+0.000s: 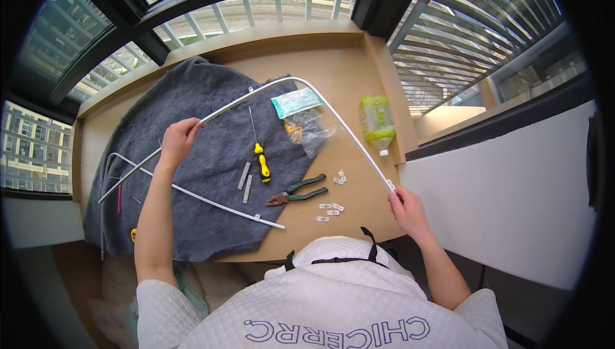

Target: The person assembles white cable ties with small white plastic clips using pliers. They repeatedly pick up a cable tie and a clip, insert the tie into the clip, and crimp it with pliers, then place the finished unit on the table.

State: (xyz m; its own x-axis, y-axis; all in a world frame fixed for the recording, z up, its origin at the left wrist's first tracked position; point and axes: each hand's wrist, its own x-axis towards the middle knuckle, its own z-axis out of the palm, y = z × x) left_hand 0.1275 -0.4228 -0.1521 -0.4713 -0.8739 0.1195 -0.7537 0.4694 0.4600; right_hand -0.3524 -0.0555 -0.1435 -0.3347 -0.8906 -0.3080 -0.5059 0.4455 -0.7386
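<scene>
My left hand (pixel 179 142) is closed around a long white bent rail (pixel 349 132), which looks like a curtain track. The rail's corner arches over the far side of the table, and its left part slants down to the cloth's left. At the right end, my right hand (pixel 408 210) pinches the rail next to a small white clip (pixel 390 185) on it. Another small clip sits on the rail near the corner. Beneath my left forearm a second bent white rail (pixel 218 202) lies on the dark grey cloth (pixel 211 112), partly hidden, its tip reaching past the cloth.
On the cloth lie a yellow-black screwdriver (pixel 263 163) and two short metal strips (pixel 248 189). Pliers (pixel 301 190) straddle its edge. Several small white clips (pixel 331 208), plastic packets (pixel 296 102) and a green bottle (pixel 377 121) rest farther right. Windows and wooden ledges (pixel 288 32) border the table.
</scene>
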